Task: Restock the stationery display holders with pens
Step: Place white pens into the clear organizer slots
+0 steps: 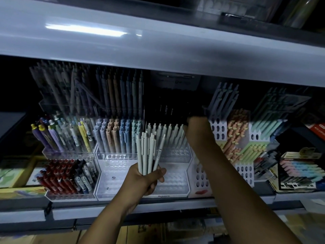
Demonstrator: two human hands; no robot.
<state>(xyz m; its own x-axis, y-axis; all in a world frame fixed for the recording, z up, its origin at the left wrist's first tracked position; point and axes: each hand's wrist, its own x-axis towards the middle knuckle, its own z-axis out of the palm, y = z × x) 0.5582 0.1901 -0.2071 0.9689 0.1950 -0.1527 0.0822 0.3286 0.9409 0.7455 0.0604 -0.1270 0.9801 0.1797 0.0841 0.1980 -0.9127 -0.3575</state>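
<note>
centrally, left hand (146,182) grips pens (146,154) before holder's (175,181) empty front rows.

The upper shelf (158,50) juts out low over the display, so the only way in is from the front, under its edge. The lower steps of the clear holders (174,181) stand bare, with open sockets and room to reach down. A row of pale pens (167,132) walls off the back step. The left hand (146,180) gripping a bundle of pens (147,152) blocks the middle. Pastel pens (114,136) and red pens (58,176) close the left, and the right forearm (219,164) bars the right.
</note>
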